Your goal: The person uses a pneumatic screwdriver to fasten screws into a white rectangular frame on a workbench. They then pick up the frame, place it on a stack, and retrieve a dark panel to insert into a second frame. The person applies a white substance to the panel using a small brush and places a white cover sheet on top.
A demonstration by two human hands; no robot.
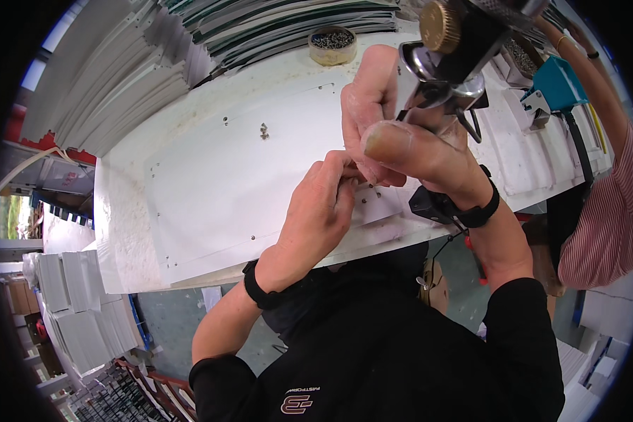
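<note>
A flat white panel (211,162) lies on the worktable, with several small metal fasteners (264,131) scattered over it and along its edges. My left hand (318,211) rests on the panel near its front edge, thumb and fingers pinched together; what they hold, if anything, is hidden. Above and right of it, my right hand (415,148) is closed around the lower end of a black and chrome tool (464,53) with a brass knurled knob. The tool's tip is hidden behind the fingers. Small fasteners also lie just below the right hand's curled fingers.
A round tub of small fasteners (333,46) stands at the back, before stacked dark-edged sheets (274,28). White panels (105,70) are piled at the far left. On the right are a teal holder (559,84) and another person in a striped top (605,225).
</note>
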